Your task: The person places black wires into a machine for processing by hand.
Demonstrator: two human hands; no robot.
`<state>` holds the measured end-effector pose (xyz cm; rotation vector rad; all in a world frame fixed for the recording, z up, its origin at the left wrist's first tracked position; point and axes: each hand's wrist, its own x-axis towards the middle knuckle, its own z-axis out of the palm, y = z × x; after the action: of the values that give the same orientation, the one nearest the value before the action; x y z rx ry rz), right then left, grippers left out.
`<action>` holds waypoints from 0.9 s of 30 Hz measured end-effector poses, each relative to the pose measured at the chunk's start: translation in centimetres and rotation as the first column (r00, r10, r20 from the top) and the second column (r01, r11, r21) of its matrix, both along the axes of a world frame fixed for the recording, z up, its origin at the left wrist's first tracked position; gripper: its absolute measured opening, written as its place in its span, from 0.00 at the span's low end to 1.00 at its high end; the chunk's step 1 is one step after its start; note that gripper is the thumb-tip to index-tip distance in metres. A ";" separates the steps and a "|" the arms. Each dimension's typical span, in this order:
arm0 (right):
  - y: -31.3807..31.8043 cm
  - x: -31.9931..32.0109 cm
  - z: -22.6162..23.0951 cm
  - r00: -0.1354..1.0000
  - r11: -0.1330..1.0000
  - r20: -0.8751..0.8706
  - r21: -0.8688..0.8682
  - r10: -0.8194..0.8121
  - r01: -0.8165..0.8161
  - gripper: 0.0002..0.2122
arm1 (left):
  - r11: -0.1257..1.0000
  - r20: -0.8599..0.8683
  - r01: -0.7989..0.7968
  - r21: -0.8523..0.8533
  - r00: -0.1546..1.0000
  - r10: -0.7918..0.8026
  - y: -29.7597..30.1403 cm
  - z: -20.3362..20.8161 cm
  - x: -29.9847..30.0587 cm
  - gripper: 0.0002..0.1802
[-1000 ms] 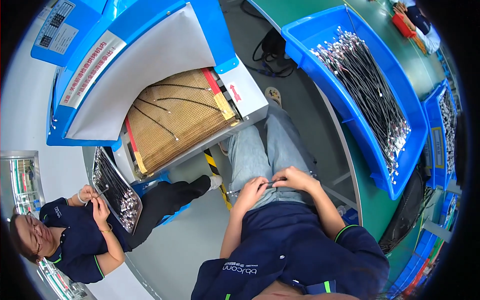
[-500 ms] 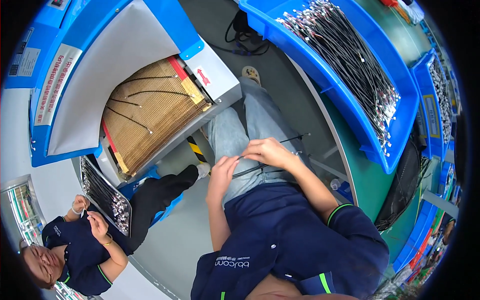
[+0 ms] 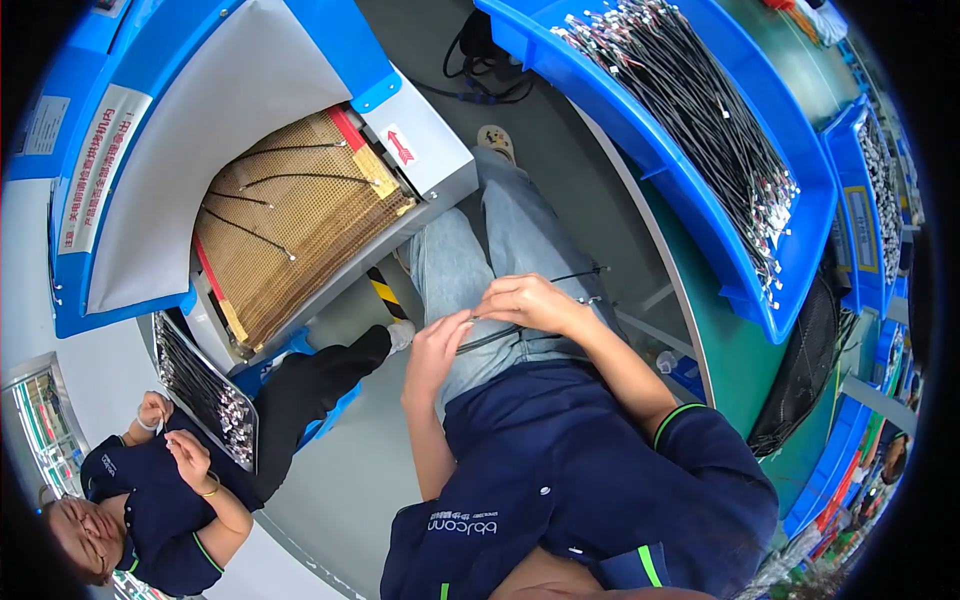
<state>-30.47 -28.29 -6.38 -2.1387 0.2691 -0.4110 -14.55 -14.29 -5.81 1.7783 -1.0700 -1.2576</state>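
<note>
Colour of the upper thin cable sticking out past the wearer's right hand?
The upper thin cable is black; best seen in the head view.

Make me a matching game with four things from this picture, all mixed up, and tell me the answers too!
Things:
1. Left hand and right hand
2. Biggest bin
3. Mesh belt
4. Striped tape

Clues:
A. Tan
B. Yellow and black
C. Close together above blue jeans
D. Blue, heaped with black cables

Right pairs: 1-C, 2-D, 3-A, 4-B
</note>
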 end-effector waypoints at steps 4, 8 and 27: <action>0.2 0.2 -0.1 0.999 0.988 -0.009 0.148 -0.048 0.049 0.06 | 0.866 0.480 0.168 -0.472 0.873 0.092 -0.1 -0.1 0.1 0.09; 0.3 0.6 -0.3 0.992 0.998 0.115 0.042 -0.051 0.046 0.06 | 0.946 0.390 0.117 -0.304 0.921 0.011 0.6 -0.5 0.6 0.08; 0.7 1.0 0.2 0.979 0.990 0.187 -0.130 0.075 -0.051 0.05 | 0.992 0.030 0.092 -0.083 0.996 -0.090 0.6 0.8 0.9 0.09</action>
<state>-29.46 -27.55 -6.21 -2.2042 0.0668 -0.6064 -13.62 -13.72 -5.02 1.7033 -1.2131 -1.2274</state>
